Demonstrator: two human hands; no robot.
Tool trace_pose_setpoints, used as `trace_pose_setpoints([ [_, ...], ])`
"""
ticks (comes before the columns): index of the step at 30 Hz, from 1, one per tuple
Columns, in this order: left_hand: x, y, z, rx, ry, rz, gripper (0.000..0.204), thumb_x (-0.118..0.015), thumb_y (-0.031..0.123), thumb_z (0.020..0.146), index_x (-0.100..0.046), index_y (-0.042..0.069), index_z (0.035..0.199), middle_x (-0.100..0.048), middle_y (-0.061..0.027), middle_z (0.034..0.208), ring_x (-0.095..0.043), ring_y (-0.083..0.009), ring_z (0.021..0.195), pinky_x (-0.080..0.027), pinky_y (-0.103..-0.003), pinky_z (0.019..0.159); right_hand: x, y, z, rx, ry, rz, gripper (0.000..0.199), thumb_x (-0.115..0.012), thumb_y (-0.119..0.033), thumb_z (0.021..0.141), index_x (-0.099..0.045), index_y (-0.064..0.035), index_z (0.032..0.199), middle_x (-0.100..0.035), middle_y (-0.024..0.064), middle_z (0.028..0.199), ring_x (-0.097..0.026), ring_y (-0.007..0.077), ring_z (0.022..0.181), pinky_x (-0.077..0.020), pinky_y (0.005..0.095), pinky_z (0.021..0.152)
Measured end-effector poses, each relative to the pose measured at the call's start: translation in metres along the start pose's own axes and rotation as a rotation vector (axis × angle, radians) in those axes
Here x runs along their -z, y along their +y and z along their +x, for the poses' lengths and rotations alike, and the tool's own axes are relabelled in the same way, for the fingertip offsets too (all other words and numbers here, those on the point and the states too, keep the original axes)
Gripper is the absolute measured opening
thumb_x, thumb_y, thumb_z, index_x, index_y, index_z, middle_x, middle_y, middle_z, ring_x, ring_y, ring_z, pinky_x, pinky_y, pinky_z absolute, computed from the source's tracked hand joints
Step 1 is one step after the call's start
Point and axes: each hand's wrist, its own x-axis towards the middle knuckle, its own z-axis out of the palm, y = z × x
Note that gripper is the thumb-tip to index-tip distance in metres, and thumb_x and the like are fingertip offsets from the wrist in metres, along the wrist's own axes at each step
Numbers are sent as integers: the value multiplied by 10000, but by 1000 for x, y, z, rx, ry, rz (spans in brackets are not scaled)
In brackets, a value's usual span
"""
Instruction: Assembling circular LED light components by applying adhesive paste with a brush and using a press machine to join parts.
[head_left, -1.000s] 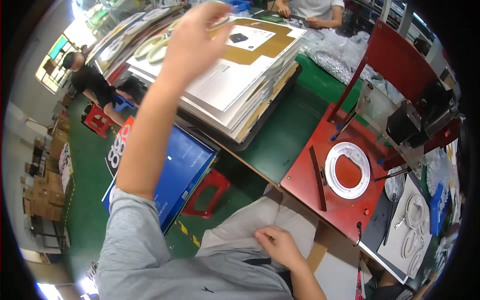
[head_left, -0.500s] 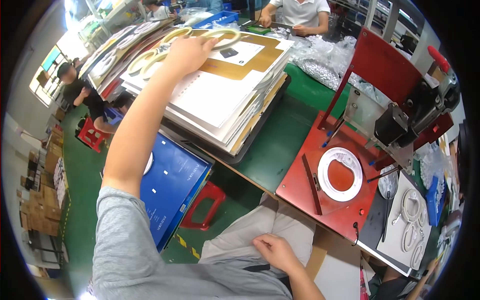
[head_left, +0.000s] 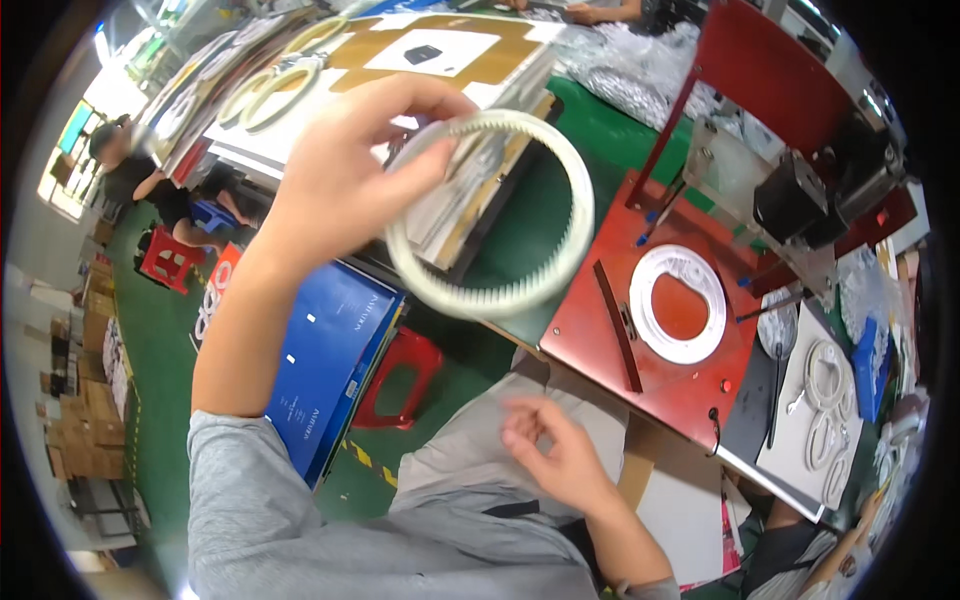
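Well, looks like this one's only partway along, from what I can see. The left hand [head_left: 345, 175] has a pale toothed ring [head_left: 582, 205] pinched between thumb and fingers by its upper left edge, and the rest of the ring hangs out to the right of that hand, up in the air. So I'd count the pickup as done and the setting down as not done, since it isn't resting on anything.

The right hand [head_left: 560, 450] is low over the lap, below the held ring and a bit right of it. It's kinda blurry, fingers loosely curled with a small gap to the thumb, and I can't see anything in it.

Up and to the right of the right hand, a white plastic ring [head_left: 643, 310] lies flat on a red plate [head_left: 590, 350]. The black press unit [head_left: 790, 200] is farther off that way and looks clear of the ring, though depth is tough to judge. No sign of the two rings being together: they're well apart.

As for what's left, more cream rings [head_left: 248, 120] lie on the sheet stack [head_left: 370, 45] beyond the left hand, and other white rings [head_left: 822, 402] sit on a pale sheet [head_left: 780, 450] way out right of the right hand. Can't tell whether those are finished or waiting.
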Motion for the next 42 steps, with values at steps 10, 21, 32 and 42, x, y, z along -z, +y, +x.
trace_pose_setpoints([
  [10, -81, 36, -108, -23, -230, -368, 462, -628, -153, 916, -607, -43, 1364, -628, -148, 1166, -667, -210, 965, -562, -323, 823, 22, -64, -11, 142, 288, 510, 224, -689, -153, 1050, -604, 25, 1156, -662, 67, 951, -661, 106, 793, -547, 246, 709],
  [21, -129, 36, -159, 525, -387, -1165, 312, -707, -93, 931, -691, -88, 1243, -738, -182, 1252, -698, -228, 1185, -531, -346, 1028, 61, -41, -39, 365, 572, 51, 248, -868, -126, 892, -697, 34, 973, -728, 55, 869, -640, 87, 751, -495, 235, 666],
  [32, -172, 53, -142, 336, -359, -1015, 409, -839, -104, 796, -716, -85, 1186, -745, -165, 1186, -712, -206, 1045, -563, -309, 926, 110, -29, -68, 423, 492, 130, 310, -816, -163, 929, -678, 48, 1109, -696, 86, 1029, -640, 125, 901, -506, 259, 757],
  [42, -185, 44, -142, 480, -281, -1152, 382, -697, -122, 938, -622, -88, 1312, -726, -203, 1231, -706, -258, 1173, -571, -368, 1024, 257, 31, -120, -180, 1251, -1114, 270, -767, -146, 939, -673, 29, 1123, -686, 200, 1076, -667, 362, 1000, -533, 441, 897],
])
